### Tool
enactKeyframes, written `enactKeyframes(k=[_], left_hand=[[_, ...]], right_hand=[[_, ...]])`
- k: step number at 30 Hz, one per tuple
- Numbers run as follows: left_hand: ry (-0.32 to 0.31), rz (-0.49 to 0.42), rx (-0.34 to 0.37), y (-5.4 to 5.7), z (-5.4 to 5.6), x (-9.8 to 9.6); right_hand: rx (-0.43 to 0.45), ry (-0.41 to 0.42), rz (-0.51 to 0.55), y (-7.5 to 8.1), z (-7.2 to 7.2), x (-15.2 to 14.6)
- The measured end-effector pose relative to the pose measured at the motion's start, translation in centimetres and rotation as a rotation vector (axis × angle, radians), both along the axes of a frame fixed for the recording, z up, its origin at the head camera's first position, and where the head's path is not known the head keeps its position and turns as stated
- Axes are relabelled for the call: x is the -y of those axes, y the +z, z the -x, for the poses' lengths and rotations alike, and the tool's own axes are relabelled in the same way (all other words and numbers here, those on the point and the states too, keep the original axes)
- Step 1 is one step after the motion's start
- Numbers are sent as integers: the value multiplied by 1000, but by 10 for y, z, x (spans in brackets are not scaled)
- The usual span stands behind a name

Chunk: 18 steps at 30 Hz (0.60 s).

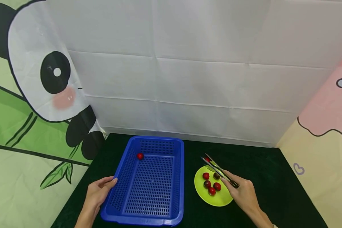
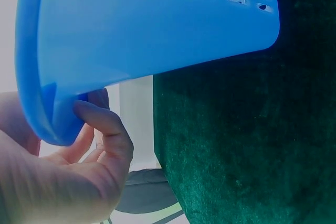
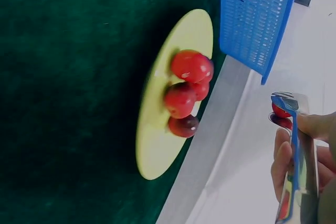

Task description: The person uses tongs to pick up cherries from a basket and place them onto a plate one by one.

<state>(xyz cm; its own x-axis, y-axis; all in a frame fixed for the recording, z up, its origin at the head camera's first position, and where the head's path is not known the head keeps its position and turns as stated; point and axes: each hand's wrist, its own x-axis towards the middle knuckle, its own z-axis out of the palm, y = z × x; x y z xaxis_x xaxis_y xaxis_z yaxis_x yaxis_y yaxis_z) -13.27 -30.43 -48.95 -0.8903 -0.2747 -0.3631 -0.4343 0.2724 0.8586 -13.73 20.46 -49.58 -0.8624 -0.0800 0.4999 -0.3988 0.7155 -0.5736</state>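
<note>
My left hand (image 1: pixel 98 193) grips the left rim of a blue plastic basket (image 1: pixel 181 177), thumb on top and fingers curled under the edge in the left wrist view. One small red fruit, like a cherry tomato (image 1: pixel 140 156), lies in the basket's far left corner. With my right hand (image 1: pixel 243 191) I hold metal tongs (image 1: pixel 223 174) over a yellow-green plate (image 1: pixel 199 186). Between the tong tips is another cherry tomato (image 3: pixel 280 110), above the plate's far edge. Several red and dark red cherry tomatoes (image 1: pixel 212 191) sit on the plate, partly overlapping in the right wrist view.
A dark green cloth (image 1: pixel 268 190) covers the table under the basket and plate. Behind the table's far edge hangs a white sheet (image 1: pixel 193 82). Cartoon-printed cloths, one with a panda (image 1: pixel 31 63), stand at the left and right.
</note>
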Motion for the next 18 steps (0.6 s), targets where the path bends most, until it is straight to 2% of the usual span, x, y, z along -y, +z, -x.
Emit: enactKeyframes(k=[18], left_hand=[[1,3,13,-1,0,0]], right_hand=[[126,-132,-40,-17,-22,-32]])
